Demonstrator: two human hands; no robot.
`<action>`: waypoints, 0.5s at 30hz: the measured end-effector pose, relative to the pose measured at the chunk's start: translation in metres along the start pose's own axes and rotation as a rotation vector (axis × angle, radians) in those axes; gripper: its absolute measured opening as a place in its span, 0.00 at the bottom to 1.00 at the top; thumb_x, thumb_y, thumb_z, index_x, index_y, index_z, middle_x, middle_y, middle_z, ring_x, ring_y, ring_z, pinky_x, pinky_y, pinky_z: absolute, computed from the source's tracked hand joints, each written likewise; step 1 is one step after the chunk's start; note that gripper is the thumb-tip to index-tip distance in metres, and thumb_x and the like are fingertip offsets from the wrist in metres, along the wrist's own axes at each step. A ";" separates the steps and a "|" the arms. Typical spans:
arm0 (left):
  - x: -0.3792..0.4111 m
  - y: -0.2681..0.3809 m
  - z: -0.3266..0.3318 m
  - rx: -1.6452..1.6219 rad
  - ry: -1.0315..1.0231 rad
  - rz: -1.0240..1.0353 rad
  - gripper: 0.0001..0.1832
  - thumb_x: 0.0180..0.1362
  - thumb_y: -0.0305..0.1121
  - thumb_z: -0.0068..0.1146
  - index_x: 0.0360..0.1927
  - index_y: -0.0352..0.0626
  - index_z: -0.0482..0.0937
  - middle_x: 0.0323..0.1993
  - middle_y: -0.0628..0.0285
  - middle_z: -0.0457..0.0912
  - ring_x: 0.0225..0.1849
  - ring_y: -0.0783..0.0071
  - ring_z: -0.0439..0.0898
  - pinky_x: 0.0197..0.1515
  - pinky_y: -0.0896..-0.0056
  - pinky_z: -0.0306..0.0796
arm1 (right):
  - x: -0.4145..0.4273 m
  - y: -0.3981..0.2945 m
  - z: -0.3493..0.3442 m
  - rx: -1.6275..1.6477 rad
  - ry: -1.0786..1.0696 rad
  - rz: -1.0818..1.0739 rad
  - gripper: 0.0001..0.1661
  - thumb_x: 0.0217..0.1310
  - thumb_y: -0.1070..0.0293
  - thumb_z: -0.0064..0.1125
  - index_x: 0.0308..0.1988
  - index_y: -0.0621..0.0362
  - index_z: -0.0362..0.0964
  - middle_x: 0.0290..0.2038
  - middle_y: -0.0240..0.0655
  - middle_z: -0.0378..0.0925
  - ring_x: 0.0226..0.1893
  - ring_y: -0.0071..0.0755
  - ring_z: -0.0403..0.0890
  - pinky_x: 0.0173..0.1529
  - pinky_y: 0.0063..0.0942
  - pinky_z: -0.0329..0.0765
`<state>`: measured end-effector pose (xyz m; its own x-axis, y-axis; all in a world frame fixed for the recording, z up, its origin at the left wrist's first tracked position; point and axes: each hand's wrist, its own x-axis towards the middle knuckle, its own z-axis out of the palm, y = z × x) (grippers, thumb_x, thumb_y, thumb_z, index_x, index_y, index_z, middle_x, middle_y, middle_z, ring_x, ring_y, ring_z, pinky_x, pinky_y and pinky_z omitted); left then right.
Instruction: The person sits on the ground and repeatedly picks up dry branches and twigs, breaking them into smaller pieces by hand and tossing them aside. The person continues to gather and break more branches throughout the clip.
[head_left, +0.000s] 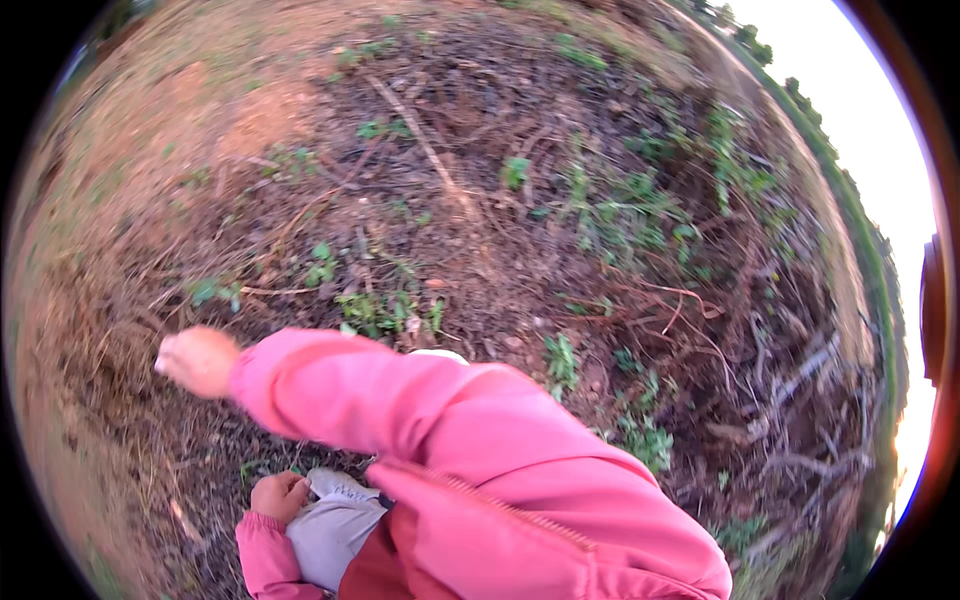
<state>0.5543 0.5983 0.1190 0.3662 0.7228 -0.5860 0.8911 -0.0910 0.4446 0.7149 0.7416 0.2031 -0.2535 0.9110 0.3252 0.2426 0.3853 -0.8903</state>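
My right hand (199, 362) reaches out to the left in a pink sleeve, over dry grass and twigs (124, 337). It is blurred, its fingers look curled, and whether it holds anything cannot be made out. Lower down, my left hand (279, 496) rests loosely curled beside my knee in grey trousers (330, 536), with its fingers partly hidden. Just beside it shows a light shoe with laces (339, 485). A small pale rounded edge (442, 355), perhaps the other shoe, peeks out above my right sleeve.
Dry plant litter covers the ground, with a long thin stick (412, 124), green weeds (375, 311) and reddish stems (682, 300). Tangled grey branches (810, 375) lie at the right. Bare reddish soil (270, 112) shows at the upper left.
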 end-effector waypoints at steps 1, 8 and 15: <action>0.008 -0.006 0.003 0.004 0.018 0.046 0.13 0.50 0.42 0.55 0.29 0.43 0.81 0.19 0.58 0.80 0.23 0.63 0.80 0.29 0.64 0.72 | 0.001 0.009 0.014 0.060 0.072 -0.013 0.17 0.58 0.57 0.45 0.30 0.60 0.72 0.27 0.48 0.75 0.32 0.54 0.75 0.38 0.45 0.71; 0.062 -0.012 0.006 0.117 -0.139 0.225 0.13 0.51 0.41 0.54 0.31 0.42 0.81 0.21 0.56 0.80 0.27 0.59 0.80 0.31 0.62 0.71 | -0.060 0.082 -0.031 -0.376 0.143 0.365 0.12 0.56 0.60 0.48 0.34 0.56 0.72 0.27 0.43 0.76 0.33 0.49 0.77 0.38 0.43 0.71; 0.112 0.006 0.015 0.234 -0.168 0.351 0.14 0.51 0.41 0.53 0.32 0.40 0.81 0.23 0.54 0.81 0.28 0.61 0.80 0.34 0.64 0.72 | -0.127 0.032 -0.119 -0.416 0.345 0.472 0.16 0.54 0.62 0.52 0.44 0.53 0.71 0.33 0.41 0.78 0.38 0.47 0.78 0.45 0.41 0.71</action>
<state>0.6043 0.6686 0.0463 0.6779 0.5014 -0.5376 0.7350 -0.4772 0.4818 0.8664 0.6556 0.1714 0.2604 0.9623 0.0792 0.6076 -0.0995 -0.7880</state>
